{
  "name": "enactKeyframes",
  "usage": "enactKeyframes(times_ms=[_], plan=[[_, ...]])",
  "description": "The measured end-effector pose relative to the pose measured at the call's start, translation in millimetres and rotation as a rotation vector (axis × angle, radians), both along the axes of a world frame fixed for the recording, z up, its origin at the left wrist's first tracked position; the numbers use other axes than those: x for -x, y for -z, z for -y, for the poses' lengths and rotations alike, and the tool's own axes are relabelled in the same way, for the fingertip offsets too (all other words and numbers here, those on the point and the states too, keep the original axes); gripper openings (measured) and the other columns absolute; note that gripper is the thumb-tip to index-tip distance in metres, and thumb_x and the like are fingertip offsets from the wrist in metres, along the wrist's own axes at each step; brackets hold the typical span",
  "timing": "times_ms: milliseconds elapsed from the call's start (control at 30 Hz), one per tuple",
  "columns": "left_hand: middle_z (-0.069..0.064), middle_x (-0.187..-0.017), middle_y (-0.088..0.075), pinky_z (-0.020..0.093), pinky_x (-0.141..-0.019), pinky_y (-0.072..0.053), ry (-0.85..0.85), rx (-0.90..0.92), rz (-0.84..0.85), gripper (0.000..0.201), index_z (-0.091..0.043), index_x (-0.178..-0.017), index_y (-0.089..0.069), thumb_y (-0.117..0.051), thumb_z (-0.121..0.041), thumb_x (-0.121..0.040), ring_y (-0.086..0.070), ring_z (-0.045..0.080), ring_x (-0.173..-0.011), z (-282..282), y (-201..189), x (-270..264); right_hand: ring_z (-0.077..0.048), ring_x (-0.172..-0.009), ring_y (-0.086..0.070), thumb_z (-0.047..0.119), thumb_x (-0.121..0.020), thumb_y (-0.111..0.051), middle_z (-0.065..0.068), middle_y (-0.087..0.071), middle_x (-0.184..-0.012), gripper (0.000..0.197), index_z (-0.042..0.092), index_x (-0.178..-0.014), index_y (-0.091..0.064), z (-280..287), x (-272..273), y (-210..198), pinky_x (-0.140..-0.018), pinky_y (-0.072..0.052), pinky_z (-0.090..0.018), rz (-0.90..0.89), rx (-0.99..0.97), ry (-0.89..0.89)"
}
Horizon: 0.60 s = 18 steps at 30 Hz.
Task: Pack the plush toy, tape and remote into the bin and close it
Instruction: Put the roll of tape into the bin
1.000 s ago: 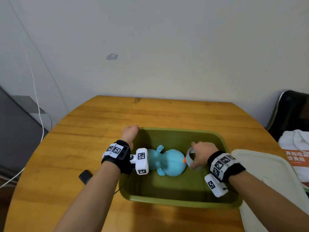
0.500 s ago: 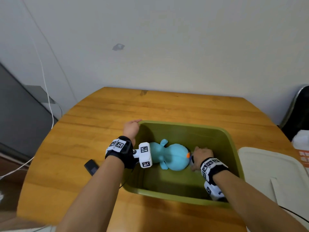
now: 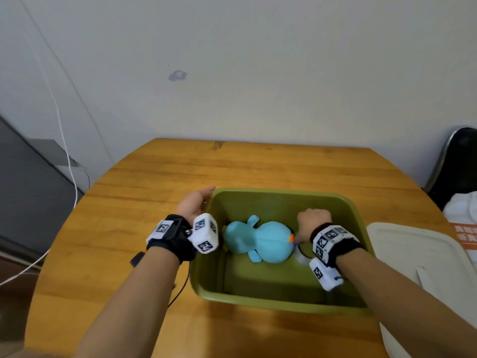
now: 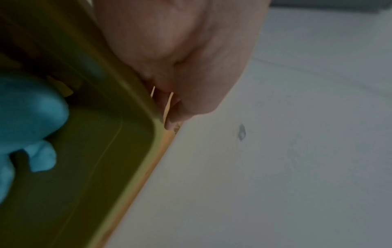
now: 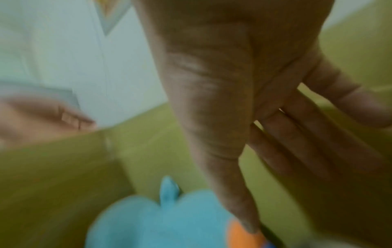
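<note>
The green bin (image 3: 278, 193) stands on the round wooden table (image 3: 258, 164). A blue plush toy (image 3: 263, 241) with an orange beak lies on its floor. My right hand (image 3: 313, 220) hovers inside the bin just right of the beak, and the right wrist view shows its fingers (image 5: 297, 142) straight and empty. A pale tape roll (image 3: 300, 257) lies on the bin floor under that wrist, partly hidden. My left hand (image 3: 195, 204) rests flat against the outside of the bin's far-left corner (image 4: 131, 83). The black remote (image 3: 136, 258) lies on the table left of my left forearm.
The white bin lid (image 3: 418, 254) lies on the table right of the bin. Beyond the table's right edge stand a black chair (image 3: 459, 161) and a white bag (image 3: 462, 208). A white cable (image 3: 67, 156) hangs at the left wall.
My right hand carried the tape roll down into the bin beside the plush toy and let go of it. My left hand stayed at the bin's corner.
</note>
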<state>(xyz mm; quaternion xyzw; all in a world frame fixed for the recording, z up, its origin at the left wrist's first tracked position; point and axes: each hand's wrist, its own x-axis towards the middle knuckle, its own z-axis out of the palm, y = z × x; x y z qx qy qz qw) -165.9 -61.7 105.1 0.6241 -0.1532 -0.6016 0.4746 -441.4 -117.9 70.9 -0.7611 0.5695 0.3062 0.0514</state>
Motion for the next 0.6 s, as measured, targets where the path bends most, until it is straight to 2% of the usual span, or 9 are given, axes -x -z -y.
enactKeyframes(times_ms=[67,133,267,300,367,433,467,533,600], plan=[[0.005,-0.134,-0.059,0.040,-0.096,-0.047,-0.077,0.047,-0.091,0.041,-0.008,-0.142,-0.050,-0.047,-0.017,-0.102,-0.055,0.026,-0.115,-8.9,8.6,-22.1,-0.022,-0.077,-0.065,0.052,-0.081,-0.069,0.001,-0.060,-0.075,0.036,0.017,-0.076,-0.059,6.6,-3.4,-22.0,-0.065,-0.052,-0.030,0.130,0.021,0.066],[0.007,-0.137,-0.061,0.040,-0.098,-0.047,-0.240,0.072,-0.069,0.043,-0.007,-0.144,-0.049,-0.050,-0.013,-0.101,-0.058,0.025,-0.116,-22.2,20.3,-46.9,-0.020,-0.067,-0.059,0.051,-0.087,-0.062,0.001,-0.057,-0.069,0.038,0.017,-0.071,-0.057,12.0,-10.3,-39.0,-0.058,-0.046,-0.027,0.303,0.050,0.128],[0.013,-0.133,-0.060,0.038,-0.084,-0.048,-0.469,-0.183,0.196,0.043,-0.001,-0.138,-0.053,-0.049,-0.020,-0.099,-0.057,0.030,-0.110,-57.9,51.9,-97.4,-0.019,-0.050,-0.041,0.052,-0.092,-0.059,0.004,-0.041,-0.055,0.041,0.020,-0.067,-0.058,10.0,-38.1,-66.4,-0.048,-0.032,-0.026,0.616,0.120,0.178],[0.018,-0.124,-0.059,0.038,-0.076,-0.046,-0.422,-0.298,0.299,0.044,0.000,-0.135,-0.055,-0.048,-0.020,-0.096,-0.054,0.029,-0.100,-70.7,60.3,-106.0,-0.019,-0.052,-0.043,0.051,-0.093,-0.059,0.002,-0.046,-0.056,0.040,0.018,-0.071,-0.067,6.9,-46.3,-72.8,-0.049,-0.035,-0.028,0.672,0.144,0.171],[0.015,-0.093,-0.056,0.035,-0.063,-0.040,-0.234,-0.524,0.513,0.026,-0.001,-0.103,-0.059,-0.046,-0.020,-0.092,-0.048,0.027,-0.079,-94.6,81.3,-120.6,-0.020,-0.057,-0.056,0.048,-0.093,-0.058,-0.005,-0.064,-0.064,0.043,0.010,-0.083,-0.075,0.3,-66.4,-82.4,-0.055,-0.048,-0.030,0.772,0.187,0.155],[0.014,-0.071,-0.056,0.034,-0.056,-0.039,-0.240,-0.627,0.498,0.024,-0.007,-0.080,-0.054,-0.048,-0.030,-0.084,-0.050,0.030,-0.061,-111.5,107.8,-127.8,-0.022,-0.067,-0.069,0.050,-0.092,-0.057,-0.006,-0.075,-0.075,0.039,0.014,-0.085,-0.073,-4.4,-87.3,-88.6,-0.067,-0.059,-0.036,0.861,0.217,0.161],[0.017,-0.069,-0.060,0.035,-0.056,-0.044,-0.264,-0.666,0.488,0.031,-0.006,-0.081,-0.058,-0.051,-0.036,-0.076,-0.056,0.032,-0.059,-115.2,125.4,-134.1,-0.022,-0.070,-0.071,0.052,-0.090,-0.056,-0.004,-0.075,-0.074,0.038,0.018,-0.082,-0.071,-6.3,-99.5,-90.8,-0.071,-0.060,-0.040,0.892,0.227,0.163],[0.021,-0.084,-0.071,0.045,-0.067,-0.058,-0.257,-0.742,0.517,0.058,-0.005,-0.100,-0.066,-0.061,-0.046,-0.059,-0.069,0.036,-0.071,-113.4,182.1,-155.6,-0.022,-0.070,-0.071,0.053,-0.088,-0.057,-0.001,-0.074,-0.072,0.039,0.017,-0.078,-0.068,-9.4,-119.8,-94.1,-0.072,-0.060,-0.041,0.955,0.240,0.173],[0.022,-0.098,-0.070,0.052,-0.072,-0.060,-0.245,-0.781,0.543,0.079,-0.005,-0.112,-0.061,-0.072,-0.051,-0.048,-0.069,0.041,-0.082,-109.2,209.7,-160.4,-0.023,-0.068,-0.071,0.051,-0.086,-0.058,-0.001,-0.074,-0.070,0.040,0.013,-0.076,-0.067,-11.7,-140.6,-94.3,-0.072,-0.060,-0.041,1.012,0.242,0.182]])
